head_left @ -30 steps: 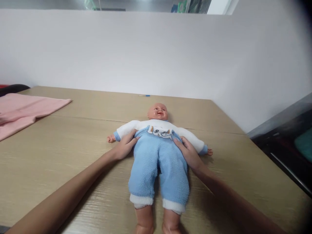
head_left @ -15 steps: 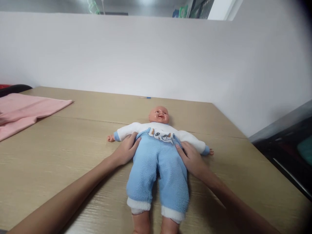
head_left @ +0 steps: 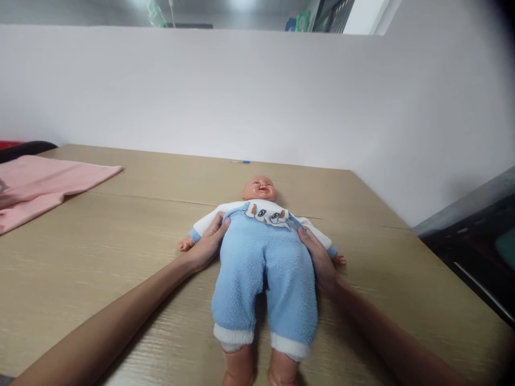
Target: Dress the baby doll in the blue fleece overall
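A baby doll (head_left: 261, 252) lies on its back on the wooden table (head_left: 100, 252), head away from me. It wears a white top and fluffy blue trousers (head_left: 263, 279). My left hand (head_left: 206, 245) grips the doll's torso on its left side, thumb over the front and fingers tucked beneath. My right hand (head_left: 319, 257) holds the opposite flank the same way. The doll's upper body looks slightly raised off the table between my hands. Its bare feet run out of the bottom edge of the picture.
A pink cloth (head_left: 44, 185) lies at the table's far left corner. A white partition wall (head_left: 241, 91) stands along the far edge. A small blue object (head_left: 242, 161) rests near the wall. Dark furniture (head_left: 478, 241) sits right of the table.
Both hands have slid further round the doll's sides and closed on it. The doll's torso has lifted a little and its arms have drawn in.
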Tool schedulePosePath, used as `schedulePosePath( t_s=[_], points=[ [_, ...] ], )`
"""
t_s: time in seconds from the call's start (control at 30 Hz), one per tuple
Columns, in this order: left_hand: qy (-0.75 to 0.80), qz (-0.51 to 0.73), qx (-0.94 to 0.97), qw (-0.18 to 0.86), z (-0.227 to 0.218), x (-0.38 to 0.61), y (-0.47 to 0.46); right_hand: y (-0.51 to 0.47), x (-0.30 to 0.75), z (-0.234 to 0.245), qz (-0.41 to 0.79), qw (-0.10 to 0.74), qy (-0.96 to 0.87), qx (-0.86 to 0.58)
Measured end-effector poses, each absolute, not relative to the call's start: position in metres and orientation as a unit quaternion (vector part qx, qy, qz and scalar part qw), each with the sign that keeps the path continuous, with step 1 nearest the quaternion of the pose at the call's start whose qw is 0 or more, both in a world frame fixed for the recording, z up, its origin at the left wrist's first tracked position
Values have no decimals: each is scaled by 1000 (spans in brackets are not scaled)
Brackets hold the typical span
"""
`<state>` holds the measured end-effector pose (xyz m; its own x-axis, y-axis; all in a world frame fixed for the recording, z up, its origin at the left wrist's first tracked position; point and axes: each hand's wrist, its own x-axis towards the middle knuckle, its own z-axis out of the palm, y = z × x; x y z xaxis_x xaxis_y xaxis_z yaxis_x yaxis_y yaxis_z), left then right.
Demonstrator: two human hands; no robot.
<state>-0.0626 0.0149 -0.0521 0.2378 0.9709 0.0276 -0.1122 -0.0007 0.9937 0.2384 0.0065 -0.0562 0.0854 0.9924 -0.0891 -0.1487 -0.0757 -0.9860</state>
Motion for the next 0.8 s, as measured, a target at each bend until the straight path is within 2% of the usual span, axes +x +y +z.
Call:
schedulePosePath(
  t_s=[0.13, 0.33, 0.53, 0.63, 0.8],
  points=[
    [382, 443, 537, 608, -48, -73, 24, 9, 233, -38, 585, 536, -372, -482],
    [375, 389, 687, 486, -37, -95, 34, 8, 227, -36, 584, 549, -396, -448],
    [374, 339, 745, 436, -36, -104, 35, 10, 233, -45, 538, 532, -451, -474],
    [374, 352, 743, 429, -35, -102, 35, 8, 233, -47, 508, 542, -475, -472],
    [384, 436, 658, 479, -39, -94, 35, 3, 226, -35, 556, 583, -404, -433]
  ],
)
